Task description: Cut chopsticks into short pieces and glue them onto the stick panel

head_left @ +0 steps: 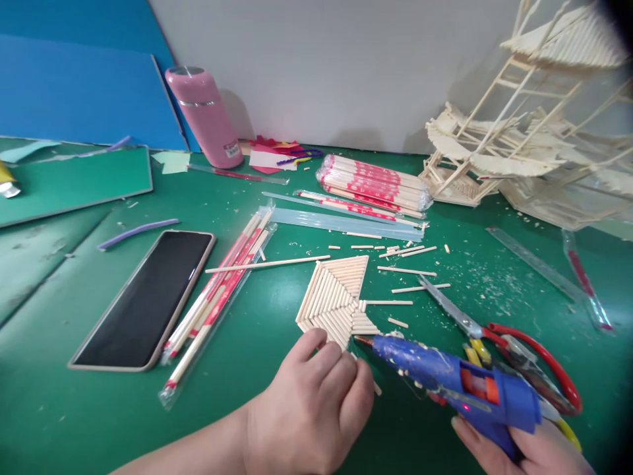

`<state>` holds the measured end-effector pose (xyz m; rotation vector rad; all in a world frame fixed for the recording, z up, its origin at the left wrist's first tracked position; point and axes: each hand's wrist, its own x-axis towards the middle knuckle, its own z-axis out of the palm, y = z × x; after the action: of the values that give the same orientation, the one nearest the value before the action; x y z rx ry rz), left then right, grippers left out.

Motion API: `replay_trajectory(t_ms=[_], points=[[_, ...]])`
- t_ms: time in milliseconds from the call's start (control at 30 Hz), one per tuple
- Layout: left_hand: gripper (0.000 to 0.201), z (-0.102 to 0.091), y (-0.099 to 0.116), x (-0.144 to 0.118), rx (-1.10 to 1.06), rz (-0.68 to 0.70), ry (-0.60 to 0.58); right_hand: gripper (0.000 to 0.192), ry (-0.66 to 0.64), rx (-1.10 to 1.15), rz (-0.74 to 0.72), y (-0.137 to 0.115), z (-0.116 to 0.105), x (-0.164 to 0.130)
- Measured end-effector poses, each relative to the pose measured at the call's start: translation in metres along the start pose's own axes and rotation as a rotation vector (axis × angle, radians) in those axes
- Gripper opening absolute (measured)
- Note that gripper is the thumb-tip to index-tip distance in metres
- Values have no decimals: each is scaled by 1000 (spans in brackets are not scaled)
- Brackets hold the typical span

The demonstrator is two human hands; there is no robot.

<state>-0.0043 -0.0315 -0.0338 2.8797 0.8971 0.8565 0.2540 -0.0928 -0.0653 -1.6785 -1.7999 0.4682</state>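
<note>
Blue hot-glue gun (459,382) is being clenched in the right hand (524,452), nozzle aiming at the near edge of the wooden-stick panel (336,297) lying on the green table (277,369), while the left hand (311,409), fingertips pressing, is steadying it, grasping nothing.

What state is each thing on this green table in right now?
Left hand: resting at the near edge of the stick panel, which lies flat.
Right hand: gripping the blue glue gun, nozzle at the panel's edge.
Scissors: lying flat, blades shut.
Phone: screen dark, face up.
Pink flask: upright, capped.
Chopstick packs: wrapped, lying down.
Stick model: standing.
</note>
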Motion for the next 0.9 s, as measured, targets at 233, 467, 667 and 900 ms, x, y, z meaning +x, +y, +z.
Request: replay_trajectory(t_ms=[233, 467, 667, 900], points=[[24, 0, 0, -1, 3, -2, -1, 19, 9, -64, -14, -12, 3, 7], [23, 0, 0, 0, -12, -5, 8, 24, 15, -56, -20, -11, 6, 1], [23, 0, 1, -1, -12, 1, 5, 19, 51, -118, -39, -8, 9, 2], [22, 1, 1, -2, -8, -6, 1, 16, -43, -173, 2, -29, -1, 8]])
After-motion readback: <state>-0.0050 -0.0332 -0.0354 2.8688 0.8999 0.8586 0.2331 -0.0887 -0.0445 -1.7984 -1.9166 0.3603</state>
